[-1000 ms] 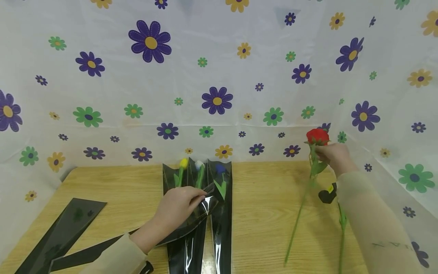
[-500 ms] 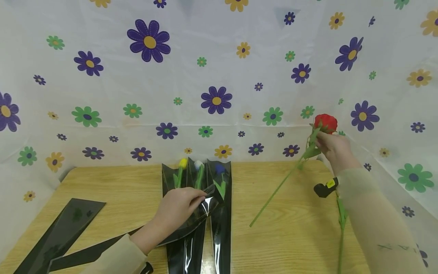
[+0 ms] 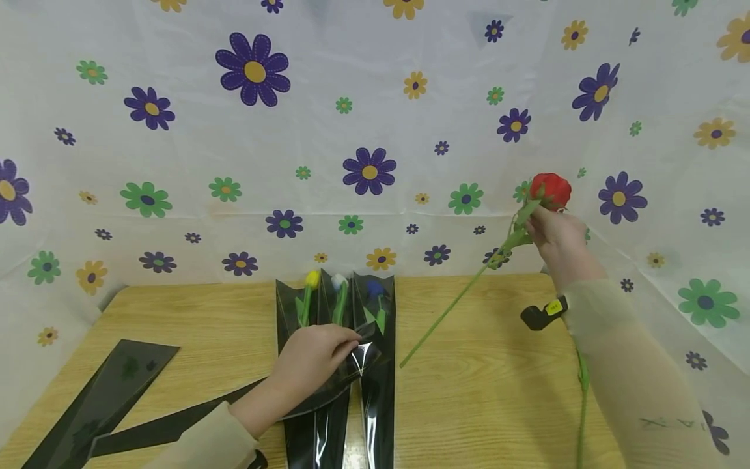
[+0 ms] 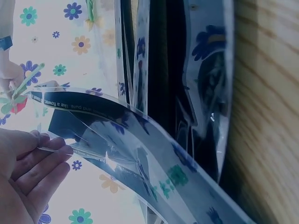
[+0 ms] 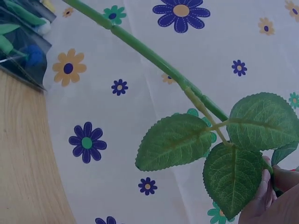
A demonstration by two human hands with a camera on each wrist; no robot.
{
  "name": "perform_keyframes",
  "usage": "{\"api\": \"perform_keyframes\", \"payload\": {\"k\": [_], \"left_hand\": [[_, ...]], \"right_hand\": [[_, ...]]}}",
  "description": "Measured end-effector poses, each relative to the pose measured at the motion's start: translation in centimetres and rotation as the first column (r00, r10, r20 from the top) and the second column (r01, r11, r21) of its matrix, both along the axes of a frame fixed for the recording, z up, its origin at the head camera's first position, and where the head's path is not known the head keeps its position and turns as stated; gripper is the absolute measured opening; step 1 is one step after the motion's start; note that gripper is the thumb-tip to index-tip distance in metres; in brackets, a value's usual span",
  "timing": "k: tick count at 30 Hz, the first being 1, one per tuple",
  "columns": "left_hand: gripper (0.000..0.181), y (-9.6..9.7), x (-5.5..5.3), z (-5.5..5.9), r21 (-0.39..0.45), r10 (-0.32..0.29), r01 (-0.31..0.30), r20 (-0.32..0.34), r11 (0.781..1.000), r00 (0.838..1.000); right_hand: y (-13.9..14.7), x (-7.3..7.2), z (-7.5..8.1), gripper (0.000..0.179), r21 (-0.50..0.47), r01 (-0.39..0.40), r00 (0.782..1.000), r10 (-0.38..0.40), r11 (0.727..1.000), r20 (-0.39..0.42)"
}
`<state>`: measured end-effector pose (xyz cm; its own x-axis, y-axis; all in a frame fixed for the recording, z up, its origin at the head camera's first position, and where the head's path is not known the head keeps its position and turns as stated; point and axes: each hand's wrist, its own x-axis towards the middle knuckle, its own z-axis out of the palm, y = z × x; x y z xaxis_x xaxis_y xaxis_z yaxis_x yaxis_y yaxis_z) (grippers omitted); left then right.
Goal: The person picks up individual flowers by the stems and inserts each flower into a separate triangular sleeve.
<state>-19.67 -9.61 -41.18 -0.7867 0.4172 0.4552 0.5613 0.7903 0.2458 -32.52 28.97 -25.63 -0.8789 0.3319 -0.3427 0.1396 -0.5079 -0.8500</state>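
Observation:
My left hand (image 3: 313,358) pinches the mouth end of a black-and-clear plastic flower sleeve (image 3: 193,417), bent up over the wrapped flowers. In the left wrist view that sleeve (image 4: 135,140) gapes at its mouth, with printed lettering along the rim. My right hand (image 3: 562,244) holds a red rose (image 3: 551,190) just below its bloom, raised above the table's back right. The rose's stem slants down left, its tip right of the wrapped flowers. Green leaves (image 5: 233,172) partly cover the fingers in the right wrist view.
Yellow (image 3: 312,280), white (image 3: 339,282) and blue (image 3: 375,288) tulips lie side by side in black sleeves at mid-table. Another flat sleeve (image 3: 105,397) lies at left. A green stem (image 3: 583,391) lies at right, partly under my forearm. A flower-print cloth (image 3: 316,137) stands behind.
The right hand has lifted the rose and swung its stem tip left toward the sleeves. The left hand, keeping its pinch, has shifted slightly right with the sleeve.

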Motion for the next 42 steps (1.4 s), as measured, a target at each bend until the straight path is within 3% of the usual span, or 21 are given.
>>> {"api": "perform_keyframes", "payload": {"k": [7, 16, 25, 34, 42], "left_hand": [[0.009, 0.3, 0.1, -0.3, -0.02, -0.036, 0.036, 0.003, 0.999, 0.999], [0.009, 0.6, 0.2, -0.1, -0.035, -0.052, 0.051, -0.019, 0.998, 0.998], [0.007, 0.6, -0.1, 0.2, 0.007, -0.016, 0.016, -0.042, 1.0, 0.999], [0.007, 0.4, -0.1, 0.3, 0.028, 0.04, -0.039, -0.048, 0.999, 0.998], [0.007, 0.4, -0.5, 0.7, 0.055, 0.068, -0.067, -0.017, 0.996, 0.998]], "right_hand": [[-0.5, -0.3, 0.6, 0.009, -0.03, 0.04, 0.999, -0.04, 0.999, 0.0], [-1.0, -0.1, -0.1, 0.013, -0.129, 0.088, 0.995, -0.093, 0.988, -0.033], [-2.9, 0.3, -1.0, 0.012, -0.149, 0.078, 0.997, -0.081, 0.986, -0.013], [-5.7, 1.2, -1.5, 0.014, -0.208, 0.023, 0.989, -0.052, 0.978, -0.137], [-7.5, 2.0, -2.2, 0.017, -0.176, 0.014, 0.988, -0.04, 0.984, -0.149]]}}
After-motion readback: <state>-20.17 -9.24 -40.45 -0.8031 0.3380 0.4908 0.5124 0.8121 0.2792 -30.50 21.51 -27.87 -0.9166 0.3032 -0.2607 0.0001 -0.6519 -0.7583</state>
